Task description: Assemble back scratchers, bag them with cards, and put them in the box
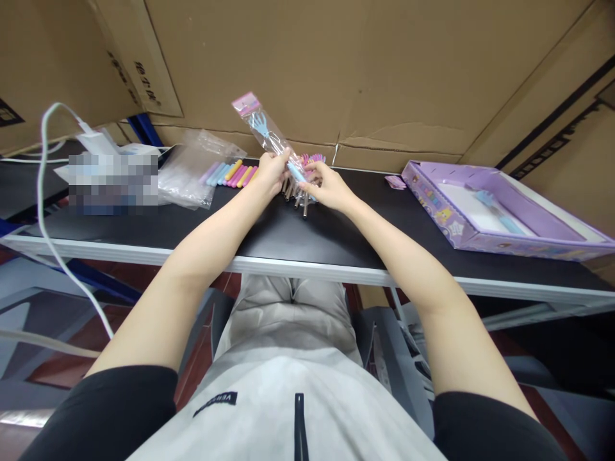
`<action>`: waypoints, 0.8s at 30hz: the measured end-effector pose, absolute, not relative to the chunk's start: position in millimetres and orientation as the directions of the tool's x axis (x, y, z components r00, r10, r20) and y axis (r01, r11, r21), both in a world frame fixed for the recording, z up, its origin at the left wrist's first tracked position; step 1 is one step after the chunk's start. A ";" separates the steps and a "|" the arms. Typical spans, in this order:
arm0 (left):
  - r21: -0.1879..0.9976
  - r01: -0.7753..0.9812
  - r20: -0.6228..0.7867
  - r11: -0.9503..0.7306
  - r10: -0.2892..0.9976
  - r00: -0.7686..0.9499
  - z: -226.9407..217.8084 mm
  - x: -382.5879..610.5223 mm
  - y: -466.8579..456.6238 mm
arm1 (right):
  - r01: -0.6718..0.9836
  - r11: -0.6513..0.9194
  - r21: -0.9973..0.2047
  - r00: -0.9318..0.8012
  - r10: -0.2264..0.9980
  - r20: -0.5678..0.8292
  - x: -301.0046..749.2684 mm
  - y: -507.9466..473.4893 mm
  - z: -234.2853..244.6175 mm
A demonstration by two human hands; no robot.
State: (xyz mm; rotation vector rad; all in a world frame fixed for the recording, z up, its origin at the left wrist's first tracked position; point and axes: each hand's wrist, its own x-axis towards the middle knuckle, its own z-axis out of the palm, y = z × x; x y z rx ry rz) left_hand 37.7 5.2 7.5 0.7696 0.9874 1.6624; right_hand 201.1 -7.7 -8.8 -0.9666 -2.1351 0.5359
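Note:
A light-blue hand-shaped back scratcher (pixel 260 123) lies inside a clear plastic sleeve with a pink header card (pixel 246 104), tilted with its claw end up and to the left. My left hand (pixel 272 171) is closed around the middle of the sleeve. At the lower end, by the blue handle, my right hand (pixel 330 186) grips the sleeve between thumb and fingers. Beneath and behind the hands lie several metal rods (pixel 305 206) and pink and purple claw heads (pixel 314 158), partly hidden. Coloured handles (pixel 234 174) in pink, yellow, blue and purple form a row beside my left hand.
Clear plastic sleeves (pixel 185 179) are piled left of the handles, near a white cable (pixel 44 173). To the right stands an open purple box (pixel 451 221) with a blue back scratcher (pixel 500 211) inside. Small pink cards (pixel 395 182) lie beside it. Cardboard walls (pixel 307 70) back the black table.

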 end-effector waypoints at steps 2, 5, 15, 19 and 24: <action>0.872 -0.464 0.017 -0.157 0.956 -0.291 8.6 37.0 5.7 | 0.432 0.633 -0.643 -0.473 0.765 0.436 202.6 -6.6 -6.8; 0.862 -0.478 0.016 -0.168 0.952 -0.306 9.5 32.9 8.0 | 0.325 0.608 -0.724 -0.528 0.752 0.394 207.0 -4.6 -2.2; 0.858 -0.487 -0.010 -0.161 0.944 -0.331 11.1 28.0 9.6 | 0.142 0.551 -0.822 -0.618 0.698 0.361 210.4 -5.7 2.6; 0.847 -0.509 -0.013 -0.153 0.951 -0.308 10.9 29.7 7.3 | 0.153 0.535 -0.831 -0.580 0.730 0.363 209.4 -6.1 1.6; 0.862 -0.492 -0.030 -0.121 0.957 -0.287 8.7 33.8 4.5 | 0.256 0.493 -0.832 -0.549 0.782 0.295 212.5 -2.7 -1.7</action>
